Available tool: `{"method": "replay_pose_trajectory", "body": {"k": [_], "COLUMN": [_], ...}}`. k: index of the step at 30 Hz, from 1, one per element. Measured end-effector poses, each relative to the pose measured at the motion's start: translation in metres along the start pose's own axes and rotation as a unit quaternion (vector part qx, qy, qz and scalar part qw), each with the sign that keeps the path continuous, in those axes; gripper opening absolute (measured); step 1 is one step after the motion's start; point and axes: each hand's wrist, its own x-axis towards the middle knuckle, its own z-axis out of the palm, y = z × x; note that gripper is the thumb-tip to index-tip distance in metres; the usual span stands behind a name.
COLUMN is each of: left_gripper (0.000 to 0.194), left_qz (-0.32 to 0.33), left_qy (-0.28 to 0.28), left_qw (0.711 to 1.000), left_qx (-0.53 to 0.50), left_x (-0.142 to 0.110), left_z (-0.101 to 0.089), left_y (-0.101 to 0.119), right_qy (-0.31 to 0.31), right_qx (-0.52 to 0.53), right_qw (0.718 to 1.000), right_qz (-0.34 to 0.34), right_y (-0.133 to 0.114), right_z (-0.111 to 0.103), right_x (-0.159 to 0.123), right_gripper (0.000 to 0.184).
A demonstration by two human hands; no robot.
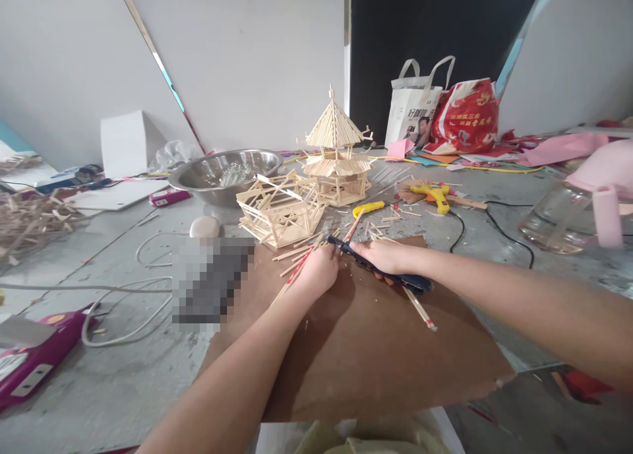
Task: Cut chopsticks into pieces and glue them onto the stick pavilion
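Observation:
My right hand (388, 256) grips a dark blue hand cutter (413, 279), its narrow jaws pointing left at the fingers of the other hand. My left hand (321, 267) is closed beside those jaws; what its fingers pinch is hidden. Thin wooden sticks (291, 251), some with red marks, lie beside and behind it. One stick (355, 224) slants up just beyond the cutter, and more sticks (420, 309) poke out below my right hand. Under both hands is a brown board (376, 361). Just beyond stand an open stick frame (279, 220) and a tiered stick pagoda (336, 157).
A metal bowl (222, 170) stands behind the frame. Yellow-handled tool (368, 208), yellow glue gun (432, 195) and its black cord lie beyond my right hand. A pink-lidded jug (558, 223) is at right. At left are a pixelated dark object (212, 282), white cable and purple power strip (44, 352).

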Motion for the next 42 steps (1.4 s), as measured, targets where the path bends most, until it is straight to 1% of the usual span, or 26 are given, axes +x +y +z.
{"method": "replay_pose_trajectory", "body": {"k": [5, 7, 10, 12, 14, 15, 16, 18, 20, 21, 22, 24, 27, 30, 33, 35, 36, 38, 39, 42], "left_gripper": [0.021, 0.021, 0.021, 0.022, 0.023, 0.023, 0.023, 0.023, 0.023, 0.023, 0.024, 0.025, 0.029, 0.032, 0.034, 0.035, 0.035, 0.034, 0.034, 0.033], "left_qz": [-0.003, -0.004, 0.003, -0.01, -0.05, -0.072, -0.09, -0.104, -0.095, -0.087, -0.079, -0.065, -0.052, -0.044, -0.048, -0.053, -0.051, -0.043, -0.04, -0.037], "left_qy": [-0.005, -0.007, -0.008, -0.015, -0.034, -0.047, -0.058, -0.064, -0.037, -0.016, 0.006, 0.042, 0.064, 0.07, 0.066, 0.056, 0.05, 0.041, 0.037, 0.027], "left_qw": [0.999, 0.999, 0.998, 0.999, 0.997, 0.993, 0.987, 0.974, 0.967, 0.966, 0.966, 0.965, 0.967, 0.973, 0.975, 0.976, 0.976, 0.974, 0.973, 0.969], "left_qx": [0.033, 0.049, 0.057, 0.027, -0.037, -0.079, -0.121, -0.192, -0.232, -0.242, -0.248, -0.251, -0.241, -0.218, -0.204, -0.204, -0.207, -0.218, -0.224, -0.242], "left_x": [0.0, 0.0, -0.001, -0.002, -0.004, -0.004, -0.005, -0.006, -0.005, -0.005, -0.005, -0.004, -0.004, -0.005, -0.006, -0.007, -0.007, -0.007, -0.007, -0.006], "left_z": [-0.001, -0.002, -0.003, -0.005, -0.006, -0.007, -0.008, -0.011, -0.014, -0.015, -0.016, -0.018, -0.017, -0.016, -0.017, -0.017, -0.018, -0.018, -0.018, -0.017], "left_y": [0.002, 0.002, 0.0, -0.002, -0.003, -0.003, -0.002, 0.001, 0.005, 0.006, 0.007, 0.008, 0.008, 0.008, 0.01, 0.011, 0.011, 0.01, 0.009, 0.006], "right_qy": [0.021, 0.006, -0.03, -0.049, -0.038, -0.015, 0.02, 0.118, 0.219, 0.259, 0.286, 0.3, 0.291, 0.291, 0.271, 0.27, 0.281, 0.308, 0.315, 0.31], "right_qx": [-0.021, 0.014, 0.096, 0.137, 0.15, 0.139, 0.113, 0.019, -0.102, -0.159, -0.209, -0.279, -0.312, -0.308, -0.292, -0.279, -0.275, -0.282, -0.287, -0.291], "right_qw": [1.0, 1.0, 0.995, 0.989, 0.988, 0.99, 0.993, 0.989, 0.966, 0.949, 0.933, 0.911, 0.903, 0.904, 0.914, 0.918, 0.915, 0.907, 0.904, 0.905], "right_qz": [-0.005, 0.001, 0.023, 0.018, -0.003, -0.019, -0.04, -0.084, -0.091, -0.08, -0.059, -0.04, -0.047, -0.064, -0.075, -0.085, -0.086, -0.061, -0.035, 0.005], "right_y": [0.001, 0.002, 0.004, 0.005, 0.008, 0.009, 0.01, 0.013, 0.015, 0.017, 0.019, 0.025, 0.033, 0.039, 0.038, 0.036, 0.034, 0.032, 0.031, 0.031], "right_z": [0.003, 0.004, 0.002, -0.004, -0.013, -0.019, -0.024, -0.031, -0.031, -0.029, -0.025, -0.014, 0.001, 0.006, -0.004, -0.018, -0.026, -0.042, -0.05, -0.065], "right_x": [0.002, 0.003, 0.001, -0.001, -0.005, -0.007, -0.009, -0.012, -0.011, -0.009, -0.007, 0.0, 0.01, 0.014, 0.013, 0.013, 0.014, 0.022, 0.027, 0.051], "right_gripper": [0.068, 0.067, 0.068, 0.069, 0.071, 0.072, 0.073, 0.071, 0.068, 0.066, 0.066, 0.064, 0.067, 0.072, 0.068, 0.061, 0.057, 0.047, 0.043, 0.034]}}
